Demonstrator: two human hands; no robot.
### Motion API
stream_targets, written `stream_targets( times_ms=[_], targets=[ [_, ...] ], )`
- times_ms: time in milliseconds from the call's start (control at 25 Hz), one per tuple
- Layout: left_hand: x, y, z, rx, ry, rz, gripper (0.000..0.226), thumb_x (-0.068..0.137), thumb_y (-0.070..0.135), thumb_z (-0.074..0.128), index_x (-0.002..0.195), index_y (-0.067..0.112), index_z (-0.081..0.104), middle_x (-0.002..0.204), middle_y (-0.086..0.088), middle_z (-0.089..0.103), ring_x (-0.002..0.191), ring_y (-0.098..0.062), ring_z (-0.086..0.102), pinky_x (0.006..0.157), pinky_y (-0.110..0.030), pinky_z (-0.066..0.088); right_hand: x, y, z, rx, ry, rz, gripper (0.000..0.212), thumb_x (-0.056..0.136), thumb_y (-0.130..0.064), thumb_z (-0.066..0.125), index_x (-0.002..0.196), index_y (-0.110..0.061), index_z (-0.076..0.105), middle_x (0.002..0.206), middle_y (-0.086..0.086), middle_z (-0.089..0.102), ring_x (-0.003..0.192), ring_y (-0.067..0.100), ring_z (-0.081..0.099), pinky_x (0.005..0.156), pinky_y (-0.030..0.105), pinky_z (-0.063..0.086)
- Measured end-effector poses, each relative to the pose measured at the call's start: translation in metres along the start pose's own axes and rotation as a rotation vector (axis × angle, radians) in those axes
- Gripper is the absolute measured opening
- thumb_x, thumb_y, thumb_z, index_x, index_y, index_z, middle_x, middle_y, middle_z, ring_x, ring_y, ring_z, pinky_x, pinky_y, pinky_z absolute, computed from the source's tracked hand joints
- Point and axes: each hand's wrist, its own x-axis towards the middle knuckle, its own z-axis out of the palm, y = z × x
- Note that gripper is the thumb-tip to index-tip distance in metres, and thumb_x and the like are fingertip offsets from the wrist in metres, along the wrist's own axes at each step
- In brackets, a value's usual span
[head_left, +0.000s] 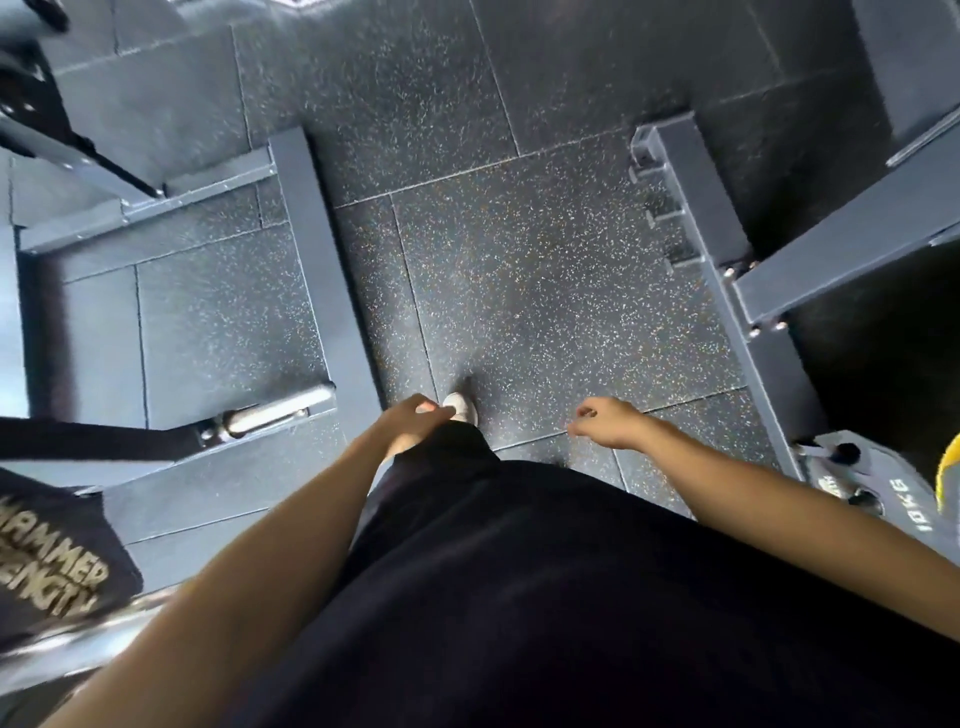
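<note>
I look straight down at a dark speckled rubber floor (519, 270). My left hand (415, 422) hangs beside my dark trouser leg with its fingers loosely curled and nothing in it. My right hand (608, 422) hangs free over the floor, fingers also loosely curled, holding nothing. One white shoe tip (460, 406) shows just past my left hand. My dark clothing fills the lower middle of the view.
A grey steel machine frame (322, 260) with a chrome peg (275, 413) lies to my left, and a black pad (52, 561) with gold lettering sits at the lower left. Another grey frame (727, 270) stands to my right, with a grey weight plate (872, 483) at its foot.
</note>
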Motion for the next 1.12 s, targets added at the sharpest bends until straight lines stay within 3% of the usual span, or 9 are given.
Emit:
stream_targets(
  times_ms=[120, 360, 520, 680, 840, 1000, 1120],
  targets=[
    [0.021, 0.004, -0.020, -0.068, -0.007, -0.037, 0.060, 0.070, 0.070, 0.060, 0.112, 0.027, 0.060, 0.121, -0.007, 0.063, 0.108, -0.024, 0.060, 0.101, -0.037, 0.045, 0.031, -0.027, -0.022, -0.116, -0.017, -0.002, 0.047, 0.092, -0.035, 0.059, 0.133, -0.013, 0.049, 0.136, 0.008, 0.052, 0.119, 0.025, 0.053, 0.101, 0.036, 0.043],
    [0.106, 0.026, -0.102, 0.086, -0.115, -0.021, 0.050, 0.093, 0.053, 0.051, 0.126, 0.016, 0.059, 0.134, -0.009, 0.057, 0.121, -0.025, 0.053, 0.100, -0.030, 0.038, 0.112, -0.114, -0.089, -0.096, -0.033, 0.019, 0.031, 0.095, -0.030, 0.056, 0.119, -0.010, 0.056, 0.121, 0.010, 0.060, 0.107, 0.026, 0.060, 0.091, 0.036, 0.048],
    [0.172, 0.064, -0.207, 0.139, -0.100, 0.028, 0.034, 0.098, 0.035, 0.053, 0.115, 0.008, 0.061, 0.113, -0.015, 0.063, 0.099, -0.024, 0.057, 0.077, -0.027, 0.042, 0.158, -0.174, -0.145, -0.009, 0.051, 0.028, 0.028, 0.094, -0.028, 0.057, 0.115, -0.010, 0.062, 0.120, 0.010, 0.063, 0.107, 0.026, 0.060, 0.095, 0.039, 0.047],
    [0.225, 0.108, -0.280, 0.155, -0.091, 0.028, 0.029, 0.097, 0.032, 0.054, 0.113, 0.009, 0.059, 0.104, -0.011, 0.059, 0.092, -0.020, 0.054, 0.078, -0.026, 0.040, 0.196, -0.223, -0.198, 0.040, 0.128, 0.063, 0.028, 0.092, -0.033, 0.059, 0.113, -0.016, 0.065, 0.118, 0.004, 0.064, 0.108, 0.023, 0.059, 0.093, 0.032, 0.045],
    [0.283, 0.168, -0.315, 0.259, -0.170, 0.033, 0.037, 0.095, 0.035, 0.055, 0.117, 0.007, 0.062, 0.116, -0.013, 0.065, 0.108, -0.030, 0.061, 0.090, -0.035, 0.048, 0.248, -0.256, -0.255, 0.103, 0.120, 0.111, 0.029, 0.091, -0.034, 0.059, 0.113, -0.016, 0.065, 0.120, 0.005, 0.065, 0.108, 0.022, 0.059, 0.092, 0.030, 0.044],
    [0.350, 0.266, -0.353, 0.492, -0.311, 0.051, 0.042, 0.100, 0.030, 0.046, 0.128, 0.001, 0.058, 0.133, -0.017, 0.057, 0.123, -0.030, 0.054, 0.097, -0.031, 0.042, 0.313, -0.288, -0.350, 0.212, 0.046, 0.142, 0.037, 0.095, -0.034, 0.054, 0.121, -0.009, 0.062, 0.125, 0.008, 0.061, 0.109, 0.024, 0.057, 0.090, 0.030, 0.042],
    [0.396, 0.364, -0.409, 0.493, -0.196, 0.085, 0.043, 0.101, 0.035, 0.044, 0.129, 0.005, 0.056, 0.136, -0.014, 0.056, 0.122, -0.028, 0.053, 0.098, -0.030, 0.039, 0.354, -0.314, -0.453, 0.239, 0.080, 0.102, 0.035, 0.094, -0.030, 0.057, 0.118, -0.006, 0.063, 0.123, 0.013, 0.063, 0.107, 0.028, 0.059, 0.089, 0.034, 0.046]
  ],
)
